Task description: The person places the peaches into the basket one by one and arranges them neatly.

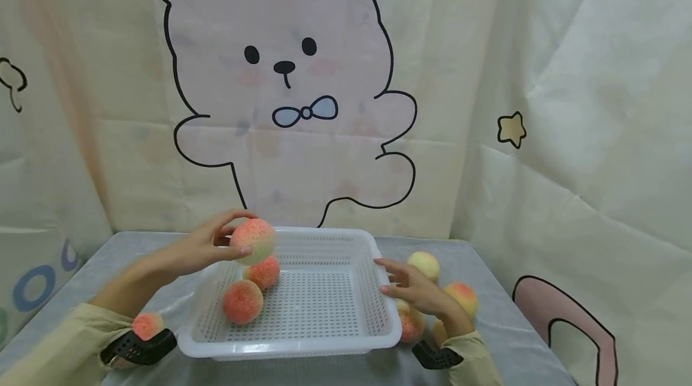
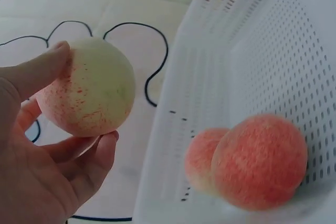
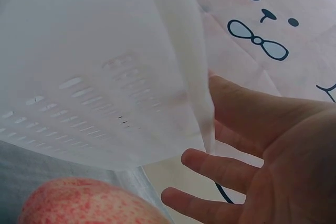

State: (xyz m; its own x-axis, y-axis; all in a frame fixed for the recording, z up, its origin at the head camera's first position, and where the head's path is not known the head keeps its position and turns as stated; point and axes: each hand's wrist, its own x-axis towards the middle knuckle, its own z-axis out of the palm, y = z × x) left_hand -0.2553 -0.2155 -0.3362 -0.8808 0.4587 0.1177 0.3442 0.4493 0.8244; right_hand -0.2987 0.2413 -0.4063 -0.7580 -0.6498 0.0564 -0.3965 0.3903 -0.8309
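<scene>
A peach (image 1: pixel 253 241), pink-red fading to pale yellow, is held by my left hand (image 1: pixel 202 246) above the left back of a white plastic basket (image 1: pixel 292 348). The left wrist view shows thumb and fingers round this peach (image 2: pixel 97 90). Two red peaches, a nearer one (image 1: pixel 242 302) and a farther one (image 1: pixel 263 272), lie in the basket's left part. At the basket's right rim, my right hand (image 1: pixel 418 289) grips the edge. In the right wrist view, some fingers (image 3: pixel 218 166) lie outside the rim while another digit reaches over it.
Several peaches, among them a pale one (image 1: pixel 424 265) and a red-yellow one (image 1: pixel 462 297), lie right of the basket near my right hand. Another peach (image 1: pixel 147 326) lies at the left beside my wrist. A grey cloth covers the table (image 1: pixel 510 338); a printed curtain (image 1: pixel 432 182) hangs behind.
</scene>
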